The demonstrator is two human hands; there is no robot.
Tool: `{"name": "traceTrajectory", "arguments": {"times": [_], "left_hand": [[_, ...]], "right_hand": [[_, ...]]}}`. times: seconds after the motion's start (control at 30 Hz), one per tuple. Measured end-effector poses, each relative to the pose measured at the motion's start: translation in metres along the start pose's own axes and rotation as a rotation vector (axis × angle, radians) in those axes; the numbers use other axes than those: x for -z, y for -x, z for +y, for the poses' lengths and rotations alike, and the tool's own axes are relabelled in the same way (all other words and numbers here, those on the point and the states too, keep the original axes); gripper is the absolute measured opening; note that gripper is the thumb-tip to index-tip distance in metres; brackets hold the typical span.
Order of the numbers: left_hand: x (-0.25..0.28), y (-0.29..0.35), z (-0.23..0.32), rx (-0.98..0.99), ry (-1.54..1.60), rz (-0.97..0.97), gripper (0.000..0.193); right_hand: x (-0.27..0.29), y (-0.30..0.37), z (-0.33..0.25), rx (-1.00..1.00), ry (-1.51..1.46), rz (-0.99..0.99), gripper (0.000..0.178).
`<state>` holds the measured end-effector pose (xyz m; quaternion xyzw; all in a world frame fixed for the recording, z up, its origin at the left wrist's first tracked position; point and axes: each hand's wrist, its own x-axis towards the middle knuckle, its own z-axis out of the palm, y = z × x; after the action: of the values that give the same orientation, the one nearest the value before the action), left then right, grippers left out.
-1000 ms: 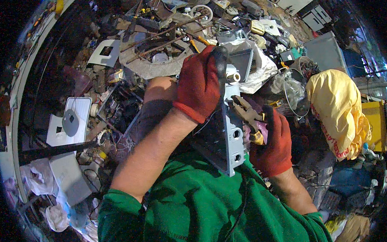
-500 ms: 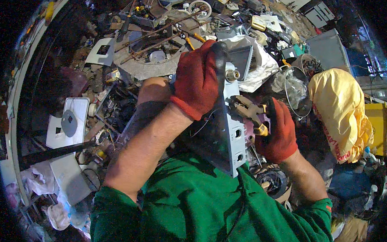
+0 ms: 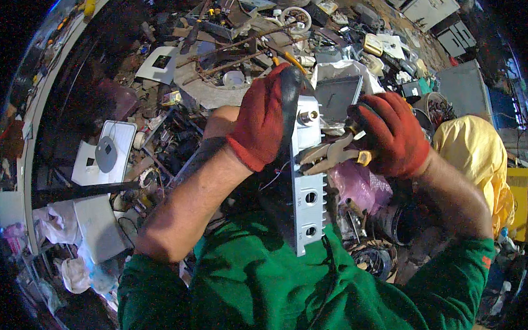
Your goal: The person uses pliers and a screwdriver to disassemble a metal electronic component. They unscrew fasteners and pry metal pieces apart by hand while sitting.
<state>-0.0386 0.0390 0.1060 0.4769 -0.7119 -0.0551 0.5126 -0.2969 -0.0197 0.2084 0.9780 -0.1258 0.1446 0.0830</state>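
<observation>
In a red glove with a black palm, my left hand [image 3: 264, 119] is closed around the upper end of a light grey metal housing with fins [image 3: 306, 213]. The housing stands with its long side face turned up toward me. A round threaded connector [image 3: 308, 117] sticks out near the top of that face, and two dark round holes show lower down. My right hand [image 3: 396, 134], gloved alike, is closed on the yellow-and-dark handles of a pair of pliers [image 3: 331, 156]. The plier jaws reach the middle of the face, between connector and holes; whether they grip anything I cannot tell.
Scrap covers the ground all around. Beyond the housing lie a grey finned panel [image 3: 338, 98] and a white sack [image 3: 369, 78]. Pink bubble wrap [image 3: 362, 186] is below my right hand. A large yellow sack [image 3: 471, 155] stands at the right, white panels [image 3: 104, 159] at the left.
My right hand has risen and turned over with the pliers, their jaws now lying across the housing at a new angle. My left hand keeps its hold while the housing has tilted slightly.
</observation>
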Motion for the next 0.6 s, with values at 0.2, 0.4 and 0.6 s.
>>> {"name": "traceTrajectory", "arguments": {"times": [0.2,0.4,0.6], "left_hand": [[0.014,-0.001,0.029,0.094,0.13,-0.1,0.043],[0.01,0.014,0.0,0.272,0.519,-0.063,0.033],[0.028,0.02,-0.005,0.262,0.499,-0.112,0.034]], "right_hand": [[0.019,-0.077,0.049,0.656,0.091,0.036,0.05],[0.011,-0.099,0.042,0.68,0.124,0.086,0.048],[0.012,-0.061,0.012,0.297,0.202,0.217,0.053]]}}
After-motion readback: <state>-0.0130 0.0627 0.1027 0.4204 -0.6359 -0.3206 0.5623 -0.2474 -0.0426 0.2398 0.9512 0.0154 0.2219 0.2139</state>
